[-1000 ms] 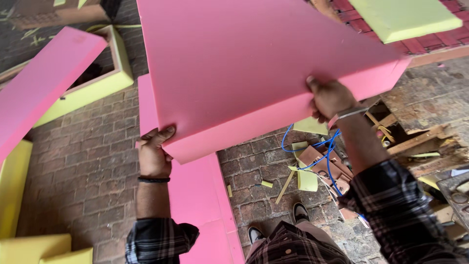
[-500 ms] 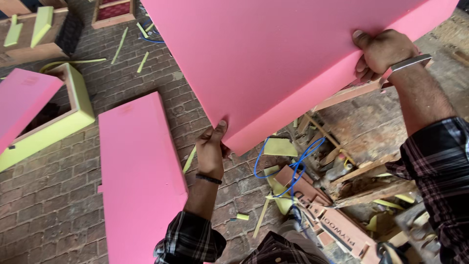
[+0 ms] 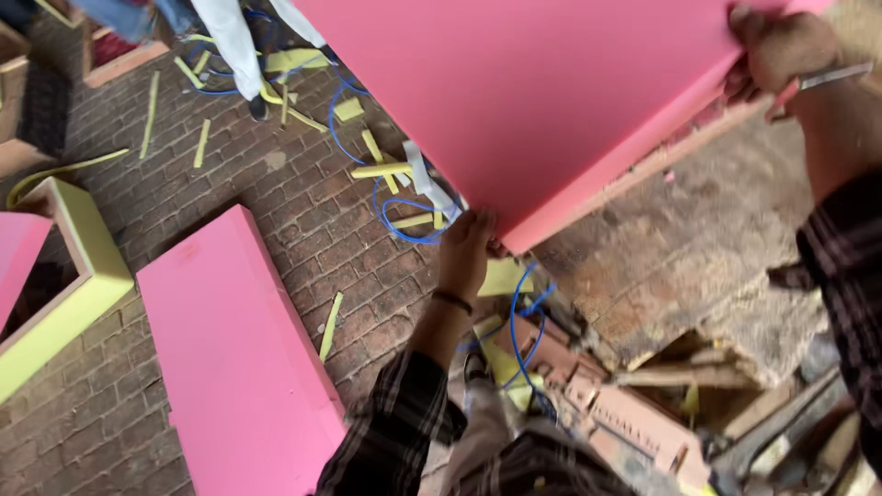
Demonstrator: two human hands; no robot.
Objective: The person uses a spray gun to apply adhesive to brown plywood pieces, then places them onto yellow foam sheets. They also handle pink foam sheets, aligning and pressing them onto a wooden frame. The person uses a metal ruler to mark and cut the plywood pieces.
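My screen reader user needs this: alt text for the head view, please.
Both hands hold up a big pink foam slab, left hand at its lower corner, right hand at its upper edge. Below, another pink slab lies on brick floor amid yellow scraps.

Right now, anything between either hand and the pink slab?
Nothing visible. The left hand grips the pink slab directly at its lower corner, and the right hand grips its upper right edge. Both are bare on the foam. A blue cable and yellow scraps lie on the brick floor below, apart from the slab.
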